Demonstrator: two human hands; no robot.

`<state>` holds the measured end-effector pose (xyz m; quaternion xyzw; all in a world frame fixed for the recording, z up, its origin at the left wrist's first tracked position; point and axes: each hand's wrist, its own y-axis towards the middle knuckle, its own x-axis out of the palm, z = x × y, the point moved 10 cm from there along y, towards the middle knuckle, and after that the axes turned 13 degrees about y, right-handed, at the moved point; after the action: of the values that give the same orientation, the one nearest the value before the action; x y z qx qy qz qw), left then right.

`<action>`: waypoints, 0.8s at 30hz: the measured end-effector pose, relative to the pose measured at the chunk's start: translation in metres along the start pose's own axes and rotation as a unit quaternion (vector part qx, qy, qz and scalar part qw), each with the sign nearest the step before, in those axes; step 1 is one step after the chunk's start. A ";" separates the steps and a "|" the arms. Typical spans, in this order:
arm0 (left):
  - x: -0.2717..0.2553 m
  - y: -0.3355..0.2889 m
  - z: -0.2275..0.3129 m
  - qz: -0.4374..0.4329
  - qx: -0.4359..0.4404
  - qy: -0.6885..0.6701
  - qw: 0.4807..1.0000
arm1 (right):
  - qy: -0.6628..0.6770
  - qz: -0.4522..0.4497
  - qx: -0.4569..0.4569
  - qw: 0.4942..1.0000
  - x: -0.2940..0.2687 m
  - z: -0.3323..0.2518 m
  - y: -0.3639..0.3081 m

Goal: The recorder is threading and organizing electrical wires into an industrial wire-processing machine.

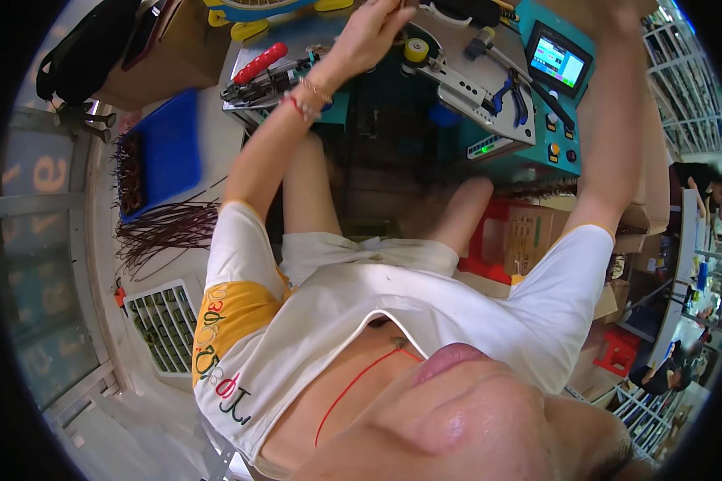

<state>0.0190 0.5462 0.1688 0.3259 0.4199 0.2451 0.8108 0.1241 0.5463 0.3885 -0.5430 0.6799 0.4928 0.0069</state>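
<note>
My left hand (371, 36) reaches over the metal top of a teal bench machine (489, 80), its fingers bent together at the upper edge of the view. Whatever they hold, if anything, is cut off there. Below the wrist lies a toggle clamp (261, 64) with a red grip. A yellow-rimmed roller (415, 51) stands just right of the hand. My right hand (618, 10) is raised at the top right, beyond the machine's lit screen (557, 61); it is smeared by motion and partly out of view, so its fingers cannot be read.
Blue-handled pliers (512, 100) lie on the machine's right side, beside control buttons (553, 151). At left are a blue tray (164, 152), a bundle of dark brown cords (168, 228) and a white slotted basket (164, 329). Cardboard boxes (537, 236) stand at right.
</note>
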 end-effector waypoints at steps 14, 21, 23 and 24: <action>0.022 -0.201 -0.044 0.067 -0.277 -0.056 0.957 | -0.178 -0.044 0.127 0.975 0.121 0.192 -0.150; 0.058 -0.208 -0.087 0.033 -0.324 0.008 0.945 | -0.192 0.013 0.196 0.961 0.116 0.175 -0.151; 0.065 -0.190 -0.088 0.014 -0.328 -0.009 0.944 | -0.247 0.013 0.137 0.959 0.120 0.163 -0.155; 0.069 -0.182 -0.089 -0.002 -0.331 -0.020 0.943 | -0.289 0.014 0.118 0.950 0.124 0.162 -0.158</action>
<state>0.0033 0.4997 -0.0389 0.0427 0.2998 0.3619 0.8817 0.1054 0.5778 0.1332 -0.3626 0.7098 0.5449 0.2603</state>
